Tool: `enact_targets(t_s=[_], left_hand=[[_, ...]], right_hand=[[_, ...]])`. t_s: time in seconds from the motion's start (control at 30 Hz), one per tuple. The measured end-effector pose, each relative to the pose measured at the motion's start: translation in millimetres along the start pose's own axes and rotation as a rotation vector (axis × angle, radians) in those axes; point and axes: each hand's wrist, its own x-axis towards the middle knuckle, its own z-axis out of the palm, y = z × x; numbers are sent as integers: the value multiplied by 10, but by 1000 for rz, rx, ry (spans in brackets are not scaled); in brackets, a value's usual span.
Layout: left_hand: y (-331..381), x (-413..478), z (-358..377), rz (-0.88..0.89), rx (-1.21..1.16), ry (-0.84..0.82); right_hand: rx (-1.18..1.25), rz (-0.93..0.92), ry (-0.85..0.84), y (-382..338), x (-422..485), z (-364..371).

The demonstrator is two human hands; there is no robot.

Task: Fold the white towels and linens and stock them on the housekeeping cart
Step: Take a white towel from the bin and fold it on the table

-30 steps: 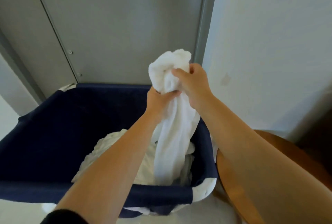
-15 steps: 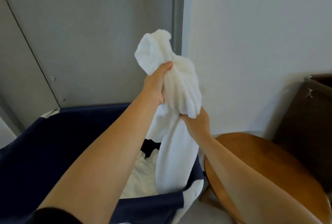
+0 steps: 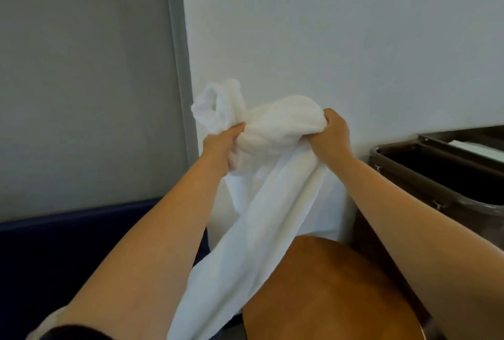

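A white towel is bunched up in mid-air in front of the white wall. My left hand grips its left part and my right hand grips its right part, about a forearm's length apart. The rest of the towel hangs down between my arms towards the lower left. The housekeeping cart, dark brown with an open top bin, stands at the right edge, beyond my right arm.
A dark blue laundry hamper fills the lower left below a grey door. A round wooden table sits low between hamper and cart. Something white lies on the cart's far top.
The view has swung right, from the hamper to the table and cart. The towel came up out of the hamper. My hands have moved apart, spreading the bunched top sideways.
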Motion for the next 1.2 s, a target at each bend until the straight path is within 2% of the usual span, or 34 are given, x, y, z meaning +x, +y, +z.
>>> enact_targets(t_s=[0.3, 0.5, 0.63, 0.83, 0.93, 1.07, 1.2], left_hand=[[-545, 304, 1697, 7, -1, -123], [-957, 329, 2292, -38, 18, -189], [-1277, 451, 2231, -113, 84, -177], [-1619, 732, 1858, -147, 187, -70], [-1755, 861, 1668, -159, 229, -54], [-1995, 962, 1456, -131, 430, -158], [-2244, 916, 1428, -244, 605, -289]], right_hand=[[-99, -12, 13, 930, 899, -1244], [-176, 49, -24, 1449, 1087, -1651], [-242, 113, -179, 1821, 970, -1549], [-567, 167, -466, 2248, 777, -1059], [-616, 210, -532, 2332, 740, -887], [-561, 249, -560, 2423, 719, -675], [-509, 236, -603, 2544, 662, -455]])
